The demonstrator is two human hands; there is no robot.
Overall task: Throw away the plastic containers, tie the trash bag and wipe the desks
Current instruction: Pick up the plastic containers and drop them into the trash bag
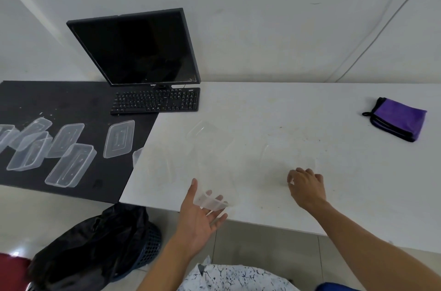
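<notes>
At the counter's (334, 207) front edge the left hand (200, 216) carries a clear container (210, 202) on spread fingers w/o grip, so it may slide off before reaching the trash bag (95, 243); right hand (306, 185) fingers are curled, perhaps pinching sth clear, I cannot tell.

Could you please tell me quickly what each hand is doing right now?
Left hand: open, straight fingers carrying a clear container.
Right hand: fingers curled at the edge of a second container; grip cannot be told.
</notes>
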